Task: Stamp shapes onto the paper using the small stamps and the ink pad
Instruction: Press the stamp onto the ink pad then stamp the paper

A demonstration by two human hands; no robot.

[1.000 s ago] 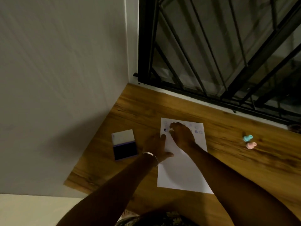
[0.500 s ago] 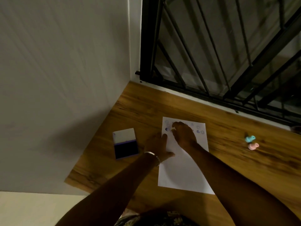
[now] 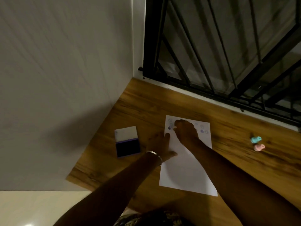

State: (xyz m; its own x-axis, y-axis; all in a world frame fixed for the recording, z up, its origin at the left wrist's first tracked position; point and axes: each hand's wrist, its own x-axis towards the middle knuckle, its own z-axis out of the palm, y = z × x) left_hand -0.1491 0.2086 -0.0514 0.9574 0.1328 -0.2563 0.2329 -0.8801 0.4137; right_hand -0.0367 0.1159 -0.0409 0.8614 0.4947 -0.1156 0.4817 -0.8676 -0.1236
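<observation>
The right hand's (image 3: 187,132) grip was clenched, fingers bunched and pointing down at the upper left part of the paper (image 3: 187,167); a pale speck showed at the fingertips, but whether it was a stamp I could not tell. The left hand (image 3: 160,144) lay released and flat, palm down, across the paper's left edge, fingers spread, a thin bracelet (image 3: 154,153) on the wrist. The white sheet lay on the wooden bench (image 3: 228,160) with several small bluish and dark stamped marks (image 3: 203,130) along its far edge, one dark round mark just beside the right fingertips at their 9 o'clock. The ink pad (image 3: 127,143) sat open on the bench at 9 o'clock from the paper, apart from it, its pale lid folded back away from the person and the dark pad nearer. At 3 o'clock from the paper, well apart, a blue stamp (image 3: 255,139) and a pink stamp (image 3: 259,147) lay side by side, touching or nearly so. A black window grille (image 3: 219,54) rose beyond the bench at 12 o'clock.
</observation>
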